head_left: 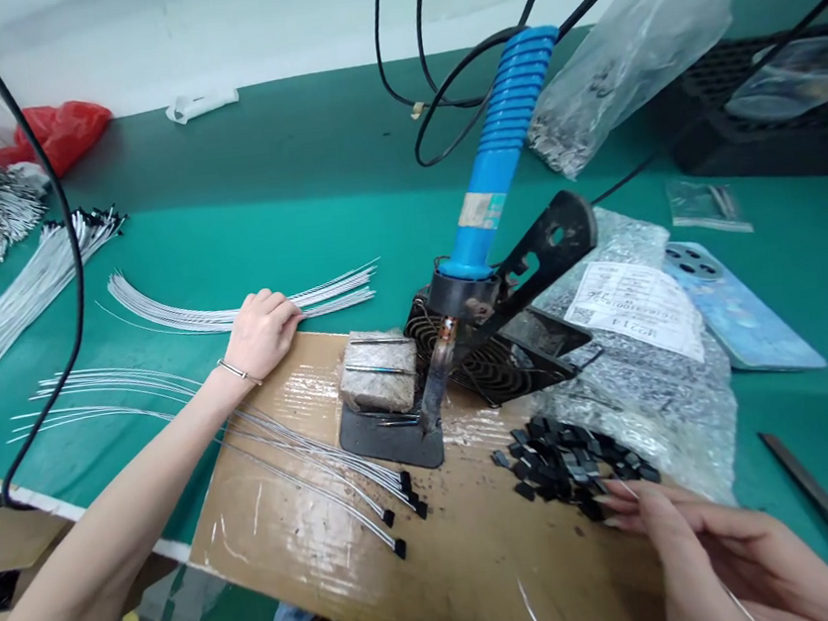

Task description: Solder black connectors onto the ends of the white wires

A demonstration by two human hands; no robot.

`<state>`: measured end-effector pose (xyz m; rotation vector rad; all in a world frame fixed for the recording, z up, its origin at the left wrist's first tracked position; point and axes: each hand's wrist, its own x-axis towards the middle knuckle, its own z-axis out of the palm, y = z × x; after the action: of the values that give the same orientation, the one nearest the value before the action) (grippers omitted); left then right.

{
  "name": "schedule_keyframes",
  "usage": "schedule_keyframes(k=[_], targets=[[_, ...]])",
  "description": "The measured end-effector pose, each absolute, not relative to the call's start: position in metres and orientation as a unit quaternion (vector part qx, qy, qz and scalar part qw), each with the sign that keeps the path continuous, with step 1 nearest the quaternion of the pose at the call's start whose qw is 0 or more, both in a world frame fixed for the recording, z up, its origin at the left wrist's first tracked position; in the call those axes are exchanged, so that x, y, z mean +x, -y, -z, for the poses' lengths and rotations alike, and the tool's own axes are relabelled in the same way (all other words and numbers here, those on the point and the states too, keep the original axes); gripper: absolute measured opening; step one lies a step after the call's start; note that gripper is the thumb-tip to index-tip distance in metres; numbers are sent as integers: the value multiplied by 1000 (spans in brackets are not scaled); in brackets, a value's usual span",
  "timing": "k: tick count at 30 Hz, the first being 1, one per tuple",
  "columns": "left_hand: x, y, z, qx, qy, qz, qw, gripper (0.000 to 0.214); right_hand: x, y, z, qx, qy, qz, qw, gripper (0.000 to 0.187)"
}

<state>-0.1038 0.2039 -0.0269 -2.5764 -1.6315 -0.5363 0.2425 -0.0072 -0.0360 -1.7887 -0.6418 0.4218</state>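
Left hand [263, 333], one: fingers curled over a loose bundle of thin white wires [176, 317] on the green work surface [263, 233], grip not discernible. Right hand [732, 543], one: fingertips close together at a heap of small black rectangular pieces [561, 458] on brown cardboard [487, 561]; whether gripping, cannot tell. Handling, as judged: single pieces from the heap's edge, single wires without dragging neighbours.
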Motion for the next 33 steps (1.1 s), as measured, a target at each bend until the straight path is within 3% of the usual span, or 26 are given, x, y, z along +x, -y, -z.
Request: schedule_keyframes(k=[7, 14, 20, 26, 33], targets=[[-119, -205, 15, -768, 580, 270, -3, 17, 244, 5, 39, -754, 272, -178, 571, 57], [-115, -203, 24, -790, 559, 249, -45, 4, 244, 6, 38, -764, 270, -184, 556, 55], [-107, -202, 29, -799, 546, 244, -60, 17, 244, 8, 37, -768, 264, -179, 556, 55], [-110, -202, 14, -752, 568, 327, -69, 15, 241, 5, 35, -763, 249, -186, 567, 58], [-106, -179, -20, -724, 557, 401, -64, 17, 263, 8, 47, -761, 261, -167, 569, 46]])
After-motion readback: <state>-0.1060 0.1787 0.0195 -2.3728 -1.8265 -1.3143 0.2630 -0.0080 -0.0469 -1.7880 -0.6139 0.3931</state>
